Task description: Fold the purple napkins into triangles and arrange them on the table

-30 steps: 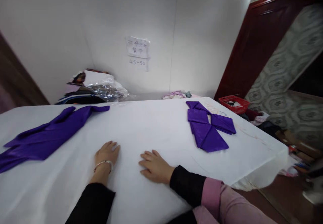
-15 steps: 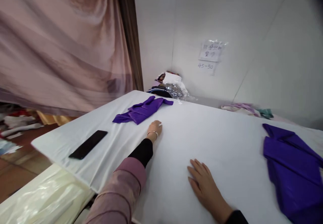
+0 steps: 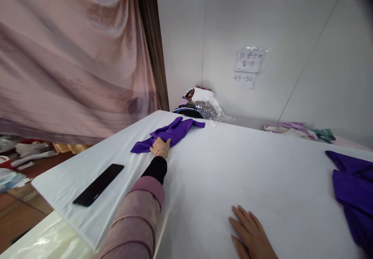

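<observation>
In the head view, a purple cloth (image 3: 179, 134) is seen at about eleven o'clock from the middle of the desk (image 3: 210, 169). Its lower edge is overlapped by the left hand (image 3: 160, 147), the nearer one; most of it is spread beyond, toward two o'clock, its long axis set from eight to two. Whether it is gripped cannot be made out. The right hand (image 3: 253, 231) is held well apart, near five o'clock, fingers extended, nothing grasped. The cloth is loosely folded, with uneven edges.
</observation>
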Tool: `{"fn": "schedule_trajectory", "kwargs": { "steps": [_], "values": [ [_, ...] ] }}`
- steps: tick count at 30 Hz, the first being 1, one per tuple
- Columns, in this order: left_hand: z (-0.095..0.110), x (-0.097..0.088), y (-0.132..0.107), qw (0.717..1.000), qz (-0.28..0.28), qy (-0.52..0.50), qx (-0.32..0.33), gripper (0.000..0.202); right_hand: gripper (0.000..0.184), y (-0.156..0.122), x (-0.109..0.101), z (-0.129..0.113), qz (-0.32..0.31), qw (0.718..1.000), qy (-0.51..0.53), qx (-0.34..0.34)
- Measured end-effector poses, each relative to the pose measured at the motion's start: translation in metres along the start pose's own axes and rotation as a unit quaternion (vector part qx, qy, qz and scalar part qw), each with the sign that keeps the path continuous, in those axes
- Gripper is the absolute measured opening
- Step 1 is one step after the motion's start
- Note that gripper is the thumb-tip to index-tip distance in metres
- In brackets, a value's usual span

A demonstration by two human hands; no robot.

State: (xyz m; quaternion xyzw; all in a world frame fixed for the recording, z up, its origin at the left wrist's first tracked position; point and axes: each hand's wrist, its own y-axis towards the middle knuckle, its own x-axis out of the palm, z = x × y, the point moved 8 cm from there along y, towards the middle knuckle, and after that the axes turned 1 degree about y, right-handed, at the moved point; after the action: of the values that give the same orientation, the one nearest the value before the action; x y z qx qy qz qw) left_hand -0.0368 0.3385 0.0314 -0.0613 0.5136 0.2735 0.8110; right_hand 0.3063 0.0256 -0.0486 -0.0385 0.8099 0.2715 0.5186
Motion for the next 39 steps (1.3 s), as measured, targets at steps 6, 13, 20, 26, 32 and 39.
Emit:
{"fn": "schedule_trajectory", "kwargs": {
  "steps": [6,13,20,26,32,39],
  "values": [
    [-0.005,0.006,0.019,0.998,0.005,-0.021,-0.053,0.071,0.051,-0.006,0.011,0.009,0.016,0.999,-0.024,-0.020],
    [0.015,-0.008,0.028,0.997,0.031,-0.072,-0.005,0.053,0.051,-0.005,0.007,0.008,0.013,1.000,0.000,-0.003],
    [0.123,-0.066,-0.037,0.952,0.111,-0.142,0.246,0.041,0.044,0.000,-0.004,0.002,0.031,0.995,0.087,0.032],
    [0.160,-0.033,-0.290,0.686,-0.061,-0.075,0.722,0.038,0.050,-0.003,-0.023,0.038,0.140,0.828,0.474,0.264],
    [0.099,-0.010,-0.408,0.598,-0.242,-0.132,0.753,0.049,0.058,-0.002,-0.030,0.062,0.197,0.599,0.685,0.364],
    [0.089,-0.020,-0.319,0.794,-0.115,-0.206,0.560,0.024,0.031,-0.004,-0.021,0.081,0.222,0.568,0.708,0.356]
  ]
}}
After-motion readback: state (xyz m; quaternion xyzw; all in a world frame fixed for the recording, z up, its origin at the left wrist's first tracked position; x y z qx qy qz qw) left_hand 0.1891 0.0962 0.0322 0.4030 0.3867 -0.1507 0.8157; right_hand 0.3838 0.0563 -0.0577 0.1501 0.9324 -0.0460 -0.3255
